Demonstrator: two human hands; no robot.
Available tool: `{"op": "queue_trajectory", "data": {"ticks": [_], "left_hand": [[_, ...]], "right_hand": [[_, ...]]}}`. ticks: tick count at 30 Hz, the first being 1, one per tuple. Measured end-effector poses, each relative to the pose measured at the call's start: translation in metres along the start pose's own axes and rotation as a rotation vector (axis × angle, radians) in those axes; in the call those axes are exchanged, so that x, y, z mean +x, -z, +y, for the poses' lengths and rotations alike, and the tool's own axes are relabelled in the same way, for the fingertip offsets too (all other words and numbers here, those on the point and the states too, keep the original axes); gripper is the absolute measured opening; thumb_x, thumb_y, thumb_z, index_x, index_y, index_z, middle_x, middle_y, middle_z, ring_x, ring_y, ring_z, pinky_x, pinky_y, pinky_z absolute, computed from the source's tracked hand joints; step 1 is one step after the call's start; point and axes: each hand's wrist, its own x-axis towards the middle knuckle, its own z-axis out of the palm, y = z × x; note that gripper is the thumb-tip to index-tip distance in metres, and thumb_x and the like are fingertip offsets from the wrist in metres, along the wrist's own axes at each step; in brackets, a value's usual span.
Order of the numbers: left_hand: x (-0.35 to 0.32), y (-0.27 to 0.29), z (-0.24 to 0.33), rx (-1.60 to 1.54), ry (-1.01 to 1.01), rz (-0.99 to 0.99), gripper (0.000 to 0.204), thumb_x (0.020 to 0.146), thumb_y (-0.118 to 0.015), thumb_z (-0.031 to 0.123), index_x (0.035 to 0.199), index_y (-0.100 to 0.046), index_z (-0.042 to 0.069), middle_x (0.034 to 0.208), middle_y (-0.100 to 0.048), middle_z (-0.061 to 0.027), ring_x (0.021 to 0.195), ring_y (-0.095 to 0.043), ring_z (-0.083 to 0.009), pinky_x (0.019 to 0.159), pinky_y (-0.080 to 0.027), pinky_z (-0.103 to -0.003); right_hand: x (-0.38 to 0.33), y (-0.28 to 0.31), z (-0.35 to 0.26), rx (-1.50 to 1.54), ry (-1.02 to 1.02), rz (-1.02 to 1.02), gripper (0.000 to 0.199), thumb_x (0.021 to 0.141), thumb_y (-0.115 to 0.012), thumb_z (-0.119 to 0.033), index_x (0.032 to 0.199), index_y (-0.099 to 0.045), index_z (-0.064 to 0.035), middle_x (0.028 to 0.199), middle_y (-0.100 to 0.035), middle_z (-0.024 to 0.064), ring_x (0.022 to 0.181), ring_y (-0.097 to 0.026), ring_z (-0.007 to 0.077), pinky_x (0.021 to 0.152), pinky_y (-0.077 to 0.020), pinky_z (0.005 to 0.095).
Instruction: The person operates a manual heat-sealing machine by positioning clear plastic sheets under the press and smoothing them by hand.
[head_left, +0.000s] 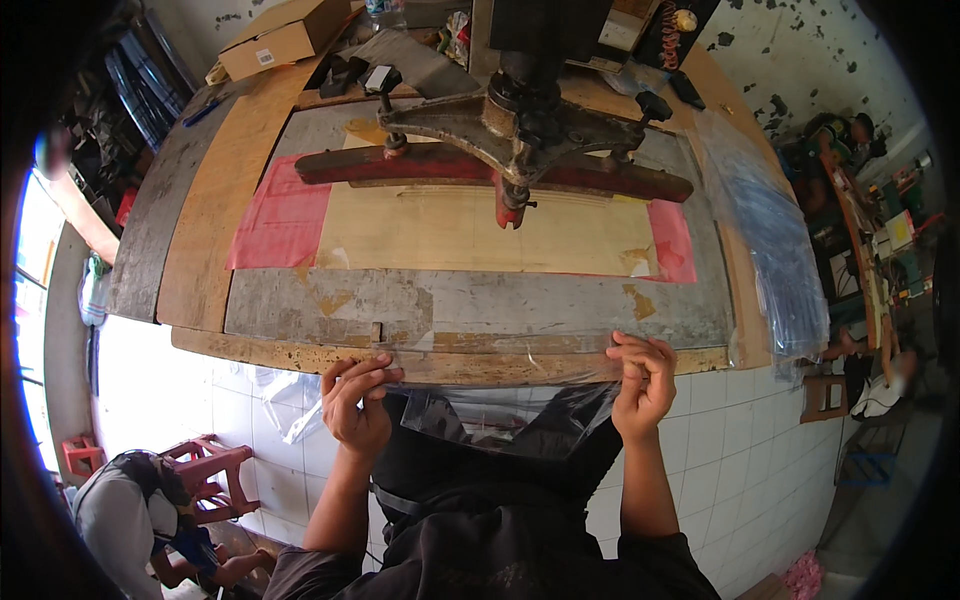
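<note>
clear plastic sheet (500, 385) | stretched flat, wrinkled | at table's near edge, partly overhanging

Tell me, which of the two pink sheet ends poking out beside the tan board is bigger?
The pink end on the person's left. It spreads wide beyond the tan board, while the pink end on the right shows only as a narrow strip.

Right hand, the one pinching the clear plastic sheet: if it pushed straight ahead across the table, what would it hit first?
Probably the red bar of the press; before it the right hand crosses only the flat table.
</note>
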Motion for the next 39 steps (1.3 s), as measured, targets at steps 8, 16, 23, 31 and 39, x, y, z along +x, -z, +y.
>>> {"op": "queue_trajectory", "data": {"ticks": [8,16,23,31,39], "left_hand": [[-0.009,-0.02,-0.011,0.019,-0.073,0.178,0.003,0.113,-0.054,0.017,0.113,-0.056,0.014,0.101,-0.084,-0.0053,0.104,-0.081,-0.0251,0.106,-0.048,-0.044],[0.007,-0.022,-0.009,0.056,-0.167,0.258,0.011,0.115,-0.051,0.021,0.122,-0.049,0.013,0.093,-0.081,-0.0064,0.09,-0.079,-0.0258,0.092,-0.05,-0.043],[0.083,0.016,0.041,-0.27,0.506,0.061,0.017,0.106,-0.068,0.012,0.098,-0.072,-0.002,0.074,-0.068,-0.0067,0.058,-0.062,-0.0117,0.056,-0.047,-0.03],[0.162,-0.011,-0.011,-0.185,0.548,-0.358,0.021,0.103,-0.071,0.017,0.106,-0.075,-0.004,0.067,-0.068,-0.0085,0.054,-0.063,-0.0147,0.054,-0.048,-0.034],[0.187,-0.037,-0.049,-0.027,0.354,-0.401,0.025,0.099,-0.072,0.015,0.118,-0.072,0.0,0.075,-0.073,-0.0181,0.064,-0.07,-0.0307,0.065,-0.054,-0.04]], "right_hand": [[-0.004,-0.012,0.01,-0.162,0.161,0.099,0.025,0.11,-0.054,-0.019,0.098,-0.073,-0.0083,0.105,-0.084,0.0041,0.102,-0.079,0.0161,0.102,-0.0444,0.0344],[0.007,0.009,0.006,-0.007,0.309,0.185,0.015,0.109,-0.057,-0.01,0.105,-0.069,-0.0022,0.092,-0.082,0.0062,0.078,-0.077,0.0194,0.076,-0.0486,0.0323],[0.075,0.037,-0.043,0.102,-0.246,0.07,0.017,0.106,-0.07,-0.012,0.103,-0.068,0.0043,0.083,-0.071,0.0049,0.065,-0.059,0.0075,0.06,-0.0469,0.0266],[0.143,-0.006,0.03,0.033,-0.344,-0.24,0.022,0.1,-0.075,-0.019,0.097,-0.074,0.0031,0.081,-0.071,0.009,0.07,-0.065,0.0169,0.068,-0.0501,0.0318],[0.169,-0.041,0.049,-0.08,-0.381,-0.27,0.012,0.089,-0.081,-0.01,0.092,-0.076,0.0002,0.08,-0.075,0.0113,0.071,-0.071,0.0204,0.067,-0.0543,0.0344]]}}
